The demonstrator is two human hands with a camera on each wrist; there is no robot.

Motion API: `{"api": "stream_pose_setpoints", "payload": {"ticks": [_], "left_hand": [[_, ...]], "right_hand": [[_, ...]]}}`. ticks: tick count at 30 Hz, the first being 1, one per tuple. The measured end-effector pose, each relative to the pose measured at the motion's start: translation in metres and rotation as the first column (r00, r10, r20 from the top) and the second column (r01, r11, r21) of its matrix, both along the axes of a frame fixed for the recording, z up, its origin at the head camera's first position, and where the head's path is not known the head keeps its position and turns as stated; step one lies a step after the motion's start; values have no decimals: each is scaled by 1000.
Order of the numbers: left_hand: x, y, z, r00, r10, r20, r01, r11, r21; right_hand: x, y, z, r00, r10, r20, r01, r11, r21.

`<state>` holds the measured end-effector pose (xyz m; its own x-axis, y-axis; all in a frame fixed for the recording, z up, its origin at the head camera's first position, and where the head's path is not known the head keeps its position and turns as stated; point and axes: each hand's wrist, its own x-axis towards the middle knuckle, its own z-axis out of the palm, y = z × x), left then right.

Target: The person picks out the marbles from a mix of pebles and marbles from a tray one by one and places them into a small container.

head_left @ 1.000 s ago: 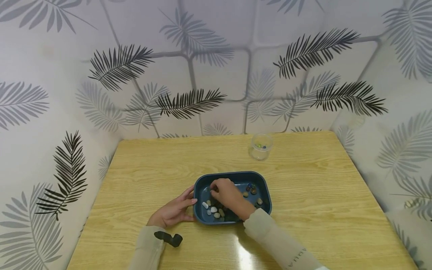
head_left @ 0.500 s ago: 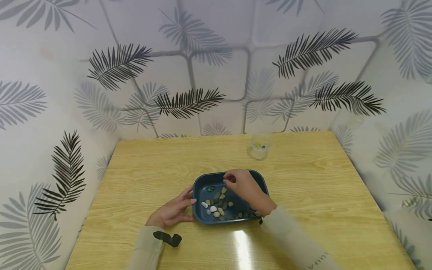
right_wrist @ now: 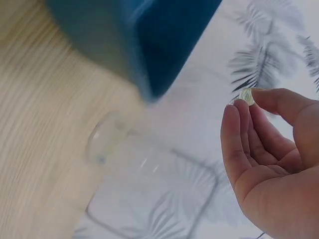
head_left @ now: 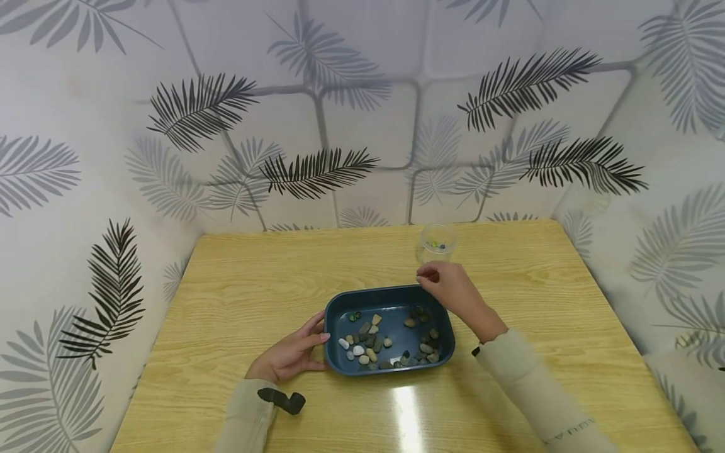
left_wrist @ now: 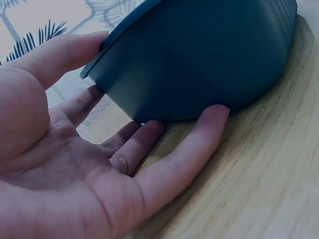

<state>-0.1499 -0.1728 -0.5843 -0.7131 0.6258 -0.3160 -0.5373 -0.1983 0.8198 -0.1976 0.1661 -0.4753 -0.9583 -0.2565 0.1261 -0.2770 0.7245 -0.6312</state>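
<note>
A dark blue basin [head_left: 401, 333] sits mid-table, with grey, brown and white pebbles [head_left: 359, 350] and a few green marbles [head_left: 352, 318] on its floor. My left hand [head_left: 291, 355] touches its left end; in the left wrist view, spread fingers [left_wrist: 182, 157] rest against the wall's lower part and the thumb meets the rim. Above the basin's far right rim is my right hand [head_left: 453, 290]. Its thumb and fingertips pinch a clear glass marble [right_wrist: 246, 96] with a yellow-green tint. Just behind that hand stands a clear round jar [head_left: 437, 250] with several small coloured marbles inside.
The light wooden table [head_left: 272, 270] meets a wall [head_left: 374, 126] with a leaf pattern at its back. In the right wrist view, the basin's corner [right_wrist: 149, 59] hangs over the blurred jar [right_wrist: 107, 139].
My right hand has risen from the basin's left part and moved right and back towards the jar, uncovering the pebbles. The left hand has stayed at the basin's left end.
</note>
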Motion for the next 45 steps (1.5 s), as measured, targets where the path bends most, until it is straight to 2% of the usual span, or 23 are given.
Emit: {"api": "stream_pose_setpoints", "payload": {"ticks": [7,16,25,32,45], "left_hand": [[1,0,1,1000,1,-9,-1,1000,10],[1,1,2,1000,4,-15,-4,1000,10],[0,0,2,1000,-8,-9,8,1000,7],[1,0,3,1000,-14,-9,14,1000,7],[1,-1,3,1000,3,-11,-3,1000,-1]], "right_hand": [[-21,33,-3,997,-82,-12,82,995,52],[-40,54,-8,992,-126,-26,127,991,35],[-58,56,-18,984,-175,-40,176,984,14],[-71,53,-24,983,-174,-52,176,983,46],[-81,52,-33,986,-154,-67,157,986,54]]}}
